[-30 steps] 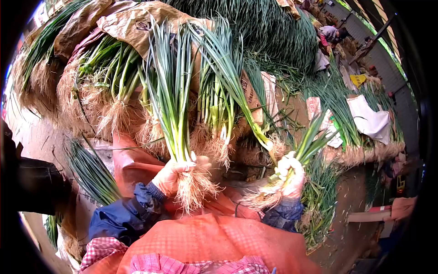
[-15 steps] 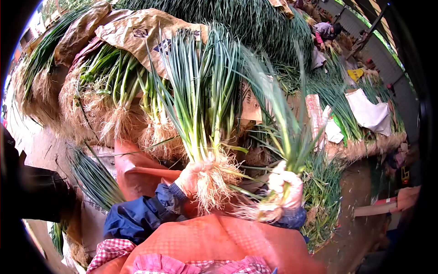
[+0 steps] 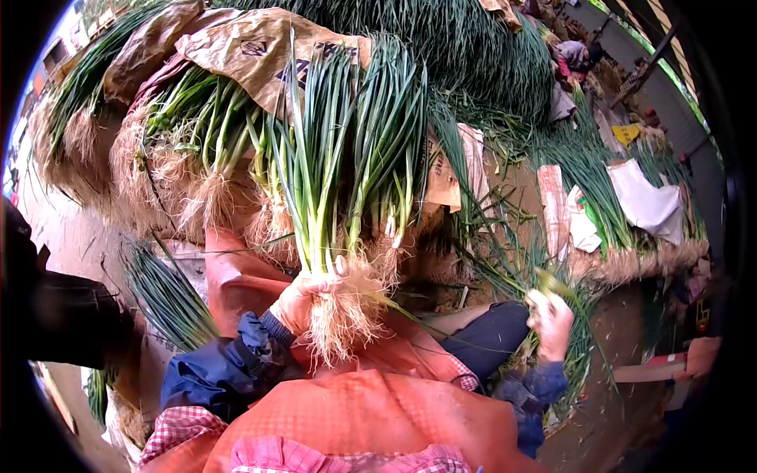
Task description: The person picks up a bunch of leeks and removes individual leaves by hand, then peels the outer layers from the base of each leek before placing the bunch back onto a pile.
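My left hand (image 3: 298, 301) is closed round the white stems of a bunch of green onions (image 3: 322, 197), just above its pale roots, with the leaves pointing up and away. More green onions (image 3: 386, 150) stand right beside that bunch. Out to the right, my right hand (image 3: 550, 323) has its fingers curled round some yellowish-green leaves (image 3: 555, 282), partly blurred. Loose green leaves lie near and behind that hand.
Piled green onions (image 3: 209, 118) with roots outward lie at the left, under brown sacks (image 3: 236, 47). A smaller bundle (image 3: 169, 299) lies at lower left. A white cloth (image 3: 646, 201) covers onions at right. Another person (image 3: 574, 57) is at the upper right.
My right hand has moved right, away from the left hand; the onions it held upright no longer show in it. My left hand has shifted slightly left with its bunch.
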{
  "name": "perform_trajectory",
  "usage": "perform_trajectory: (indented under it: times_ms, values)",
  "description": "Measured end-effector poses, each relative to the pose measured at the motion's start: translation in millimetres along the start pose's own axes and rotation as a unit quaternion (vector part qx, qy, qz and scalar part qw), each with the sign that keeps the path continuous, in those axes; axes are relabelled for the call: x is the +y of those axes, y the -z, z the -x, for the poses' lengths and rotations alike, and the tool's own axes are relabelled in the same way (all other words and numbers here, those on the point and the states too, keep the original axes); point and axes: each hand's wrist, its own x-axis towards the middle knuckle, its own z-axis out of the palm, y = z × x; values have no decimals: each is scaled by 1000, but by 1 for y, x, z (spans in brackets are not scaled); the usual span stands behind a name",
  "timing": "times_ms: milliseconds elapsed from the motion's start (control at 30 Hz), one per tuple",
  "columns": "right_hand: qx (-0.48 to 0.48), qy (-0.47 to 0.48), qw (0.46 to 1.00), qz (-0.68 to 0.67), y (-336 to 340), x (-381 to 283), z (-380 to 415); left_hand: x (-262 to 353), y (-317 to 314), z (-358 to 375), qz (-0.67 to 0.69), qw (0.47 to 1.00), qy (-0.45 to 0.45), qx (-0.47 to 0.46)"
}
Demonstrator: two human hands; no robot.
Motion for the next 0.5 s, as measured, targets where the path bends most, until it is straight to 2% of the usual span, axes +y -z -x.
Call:
perform_trajectory:
  times_ms: [33,67,100,133,167,200,267,300,333,367,400,433,467,500]
  values:
    - [-109,38,984,-134,-45,-30,2,0,-9,4,-2,1000,11,8]
    - [-224,28,942,-249,-90,-44,-3,-1,-16,7,-3,1000,19,15]
    - [-314,13,907,-282,-136,-62,-2,-3,-22,9,-27,1000,-2,16]
    - [-404,23,891,-205,-180,-62,-7,-5,-18,11,-54,998,-23,20]
    - [-433,126,882,-135,-222,-49,-9,-8,-8,13,-81,995,-49,24]
    - [-453,231,859,-67,-252,-46,-11,-4,3,15,-111,990,-77,30]
    - [-451,183,855,-180,-245,-61,11,8,11,18,-135,983,-112,48]
    - [-515,35,831,-209,-219,-80,20,11,11,19,-128,984,-110,61]
    - [-499,41,834,-233,-193,-97,30,13,9,20,-120,984,-108,73]
    - [-445,6,846,-293,-183,-100,30,17,-8,24,-105,984,-99,103]
    - [-380,-27,854,-354,-177,-101,26,17,-2,18,-136,981,-119,75]
    - [-369,-37,862,-345,-176,-93,9,16,-2,16,-148,981,-104,65]
    - [-339,33,889,-306,-191,-87,-2,14,-4,14,-161,981,-91,53]
    - [-341,138,920,-135,-214,-79,-11,9,-4,11,-154,983,-87,45]
